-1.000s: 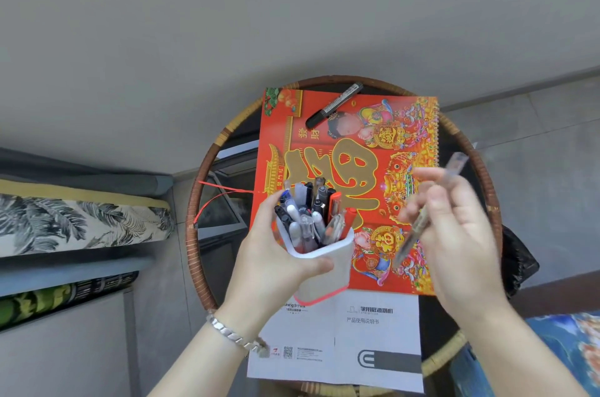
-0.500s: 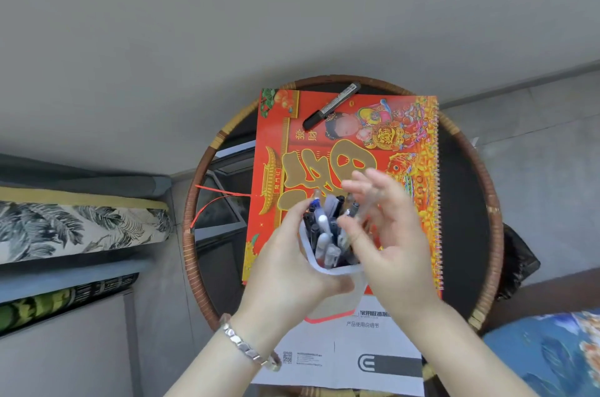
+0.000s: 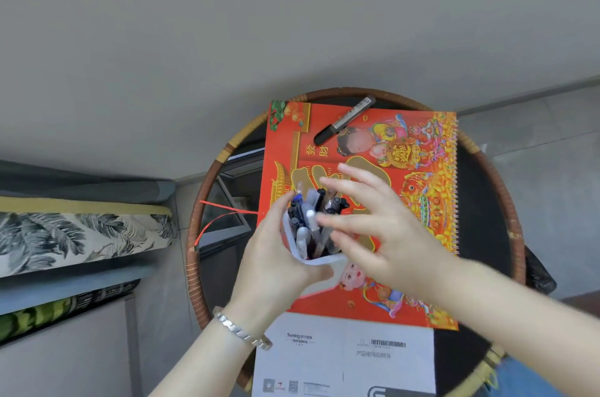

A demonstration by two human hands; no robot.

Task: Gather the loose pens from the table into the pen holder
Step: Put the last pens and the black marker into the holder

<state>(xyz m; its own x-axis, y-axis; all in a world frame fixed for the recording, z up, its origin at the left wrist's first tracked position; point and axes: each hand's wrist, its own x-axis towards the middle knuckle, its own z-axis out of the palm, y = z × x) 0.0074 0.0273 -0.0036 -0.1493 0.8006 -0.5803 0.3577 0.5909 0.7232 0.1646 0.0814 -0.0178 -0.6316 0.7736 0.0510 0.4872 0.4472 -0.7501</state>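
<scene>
A white pen holder (image 3: 319,261) full of several pens (image 3: 308,221) is held above the round table, with my left hand (image 3: 276,254) wrapped around its left side. My right hand (image 3: 376,228) hovers over the holder's right rim with fingers spread and nothing in them. One loose black marker (image 3: 344,120) lies at the far edge of the table, partly on the red calendar (image 3: 422,189).
The round glass table has a woven rattan rim (image 3: 207,189). A white printed leaflet (image 3: 344,354) lies at the near edge under the calendar. A leaf-patterned cushion (image 3: 81,237) sits to the left, and a grey wall stands behind.
My right hand carried a clear pen to the holder, dropped it in and now has its fingers spread. The left hand kept its hold on the holder.
</scene>
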